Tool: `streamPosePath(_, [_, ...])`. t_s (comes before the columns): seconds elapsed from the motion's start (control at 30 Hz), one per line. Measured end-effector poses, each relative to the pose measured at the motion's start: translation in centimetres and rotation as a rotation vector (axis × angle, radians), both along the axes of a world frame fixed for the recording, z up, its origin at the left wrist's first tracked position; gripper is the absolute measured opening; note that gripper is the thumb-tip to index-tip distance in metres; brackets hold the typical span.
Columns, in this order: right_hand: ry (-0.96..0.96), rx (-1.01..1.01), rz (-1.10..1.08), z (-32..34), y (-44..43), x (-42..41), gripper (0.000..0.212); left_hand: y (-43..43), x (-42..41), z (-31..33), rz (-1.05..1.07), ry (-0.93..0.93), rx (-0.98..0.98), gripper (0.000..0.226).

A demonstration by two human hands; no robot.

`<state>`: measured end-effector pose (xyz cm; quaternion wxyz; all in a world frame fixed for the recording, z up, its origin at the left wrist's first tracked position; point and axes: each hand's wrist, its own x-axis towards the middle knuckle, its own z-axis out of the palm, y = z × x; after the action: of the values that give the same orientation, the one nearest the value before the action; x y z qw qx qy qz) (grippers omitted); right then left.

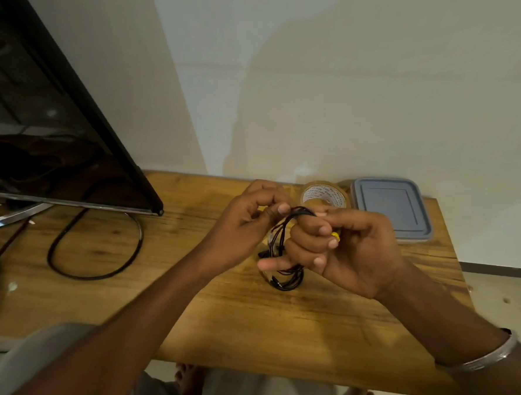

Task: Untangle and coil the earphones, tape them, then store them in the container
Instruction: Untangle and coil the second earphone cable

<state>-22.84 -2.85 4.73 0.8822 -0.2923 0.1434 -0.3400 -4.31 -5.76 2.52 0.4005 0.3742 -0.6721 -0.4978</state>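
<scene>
Far left, I've got a dark monitor (pixel 59 118) standing on the counter (pixel 245 318), with its black cable (pixel 96 260) looping over the wood just right of the stand. Centre now: the left hand (pixel 245 224) pinches the top of the black earphones (pixel 283 244). They hang in loops above the counter, wound round the curled, gripping fingers of the right hand (pixel 353 252). Just behind sits the tape roll (pixel 323 193), then the lidded grey container (pixel 392 208) near the counter's right edge. Broad wood runs from under the hands to the near edge.

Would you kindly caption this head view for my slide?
Left hand and right hand coil earphones over the table, near tape and container.
</scene>
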Motion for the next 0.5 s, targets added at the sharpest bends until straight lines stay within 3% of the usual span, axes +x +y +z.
streamPosePath(0.1, [0.001,0.015,-0.04,0.0,-0.4,-0.5,0.03,0.2,-0.3,-0.1,-0.013,-0.005,0.061,0.015])
streamPosePath(0.3, [0.04,-0.002,-0.072,-0.2,-0.7,-0.9,0.028,0.5,0.1,0.2,-0.091,0.034,0.258,0.032])
streamPosePath(0.43, [0.078,0.0,-0.112,-0.3,-1.1,-1.1,0.027,0.7,0.1,0.6,-0.129,0.121,0.42,0.022])
streamPosePath(0.5, [0.084,0.017,-0.136,-0.2,-1.3,-1.4,0.027,0.6,0.1,0.9,-0.163,0.219,0.556,0.039])
